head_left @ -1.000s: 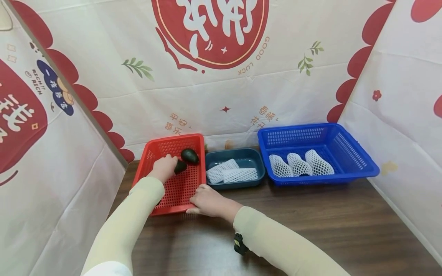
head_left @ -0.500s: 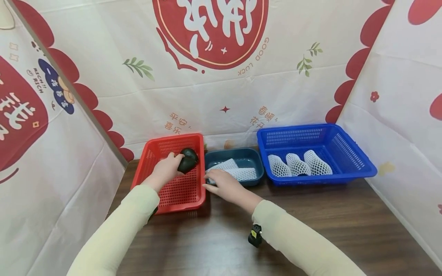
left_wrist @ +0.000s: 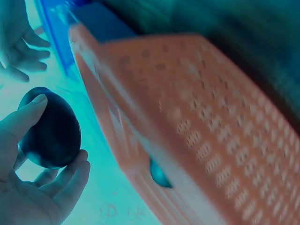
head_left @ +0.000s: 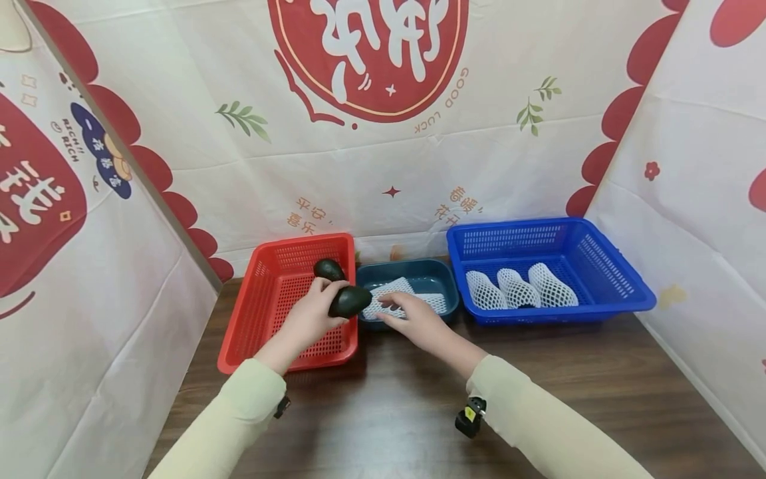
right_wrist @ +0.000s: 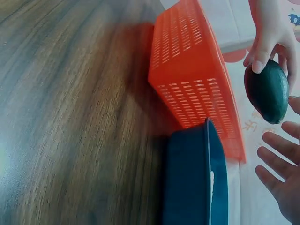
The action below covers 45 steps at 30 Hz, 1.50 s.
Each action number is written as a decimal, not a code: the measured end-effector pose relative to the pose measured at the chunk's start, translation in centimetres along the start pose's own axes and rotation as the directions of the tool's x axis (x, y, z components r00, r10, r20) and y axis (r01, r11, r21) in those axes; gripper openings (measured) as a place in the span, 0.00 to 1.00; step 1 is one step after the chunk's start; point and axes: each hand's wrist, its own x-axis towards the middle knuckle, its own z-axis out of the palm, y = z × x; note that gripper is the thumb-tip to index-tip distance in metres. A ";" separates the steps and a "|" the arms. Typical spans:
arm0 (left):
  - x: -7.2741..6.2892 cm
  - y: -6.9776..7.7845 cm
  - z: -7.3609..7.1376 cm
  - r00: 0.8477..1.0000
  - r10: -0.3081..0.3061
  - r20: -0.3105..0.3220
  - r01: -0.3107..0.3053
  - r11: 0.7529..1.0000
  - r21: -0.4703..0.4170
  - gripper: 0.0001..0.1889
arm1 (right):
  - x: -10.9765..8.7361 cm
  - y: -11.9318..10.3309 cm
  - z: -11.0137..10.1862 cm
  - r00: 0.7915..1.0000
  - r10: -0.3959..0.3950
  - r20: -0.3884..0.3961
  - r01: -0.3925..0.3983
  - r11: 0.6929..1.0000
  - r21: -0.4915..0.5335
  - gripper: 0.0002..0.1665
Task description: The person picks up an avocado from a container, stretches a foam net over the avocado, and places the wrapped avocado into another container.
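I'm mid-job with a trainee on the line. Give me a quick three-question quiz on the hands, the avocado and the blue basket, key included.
1. Which hand holds a dark avocado?
2. How many white foam sleeves lie in the blue basket? A: two. B: three. C: four.
3. True or false: the right hand is gripping the blue basket.

Key
1. The left hand.
2. B, three.
3. False; the right hand holds nothing.
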 end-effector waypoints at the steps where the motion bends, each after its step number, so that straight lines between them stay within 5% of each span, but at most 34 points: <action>1: -0.3 0.3 0.2 1.000 0.006 -0.003 -0.006 1.000 -0.005 0.37 | -0.1 0.0 -0.2 1.000 0.003 0.003 -0.003 1.000 0.004 0.24; 13: -2.1 4.0 2.8 0.987 0.122 -0.105 -0.133 0.985 -0.110 0.37 | -2.1 1.0 -2.1 0.999 0.031 0.019 -0.034 0.990 0.139 0.28; 19: -2.5 5.4 5.2 0.981 0.059 -0.183 -0.105 0.962 -0.251 0.39 | -3.7 2.0 -2.4 0.993 0.115 -0.032 -0.104 0.966 0.235 0.26; 25: -2.6 6.1 7.5 0.963 -0.013 -0.270 -0.088 0.929 -0.359 0.37 | -4.7 3.7 -2.4 0.991 0.096 -0.097 -0.067 0.962 0.264 0.24; 33: -3.0 6.7 10.5 0.973 -0.126 -0.195 0.014 0.870 -0.493 0.34 | -5.9 6.1 -2.4 0.977 0.192 -0.094 -0.155 0.939 0.306 0.23; 39: -2.9 6.7 12.5 0.975 -0.202 -0.096 0.107 0.798 -0.593 0.34 | -6.6 7.7 -1.9 0.963 0.259 -0.076 -0.224 0.923 0.314 0.20; 45: -2.5 6.1 13.9 0.964 -0.256 -0.070 0.176 0.813 -0.555 0.34 | -6.7 9.2 -0.8 0.961 0.273 -0.042 -0.247 0.916 0.316 0.20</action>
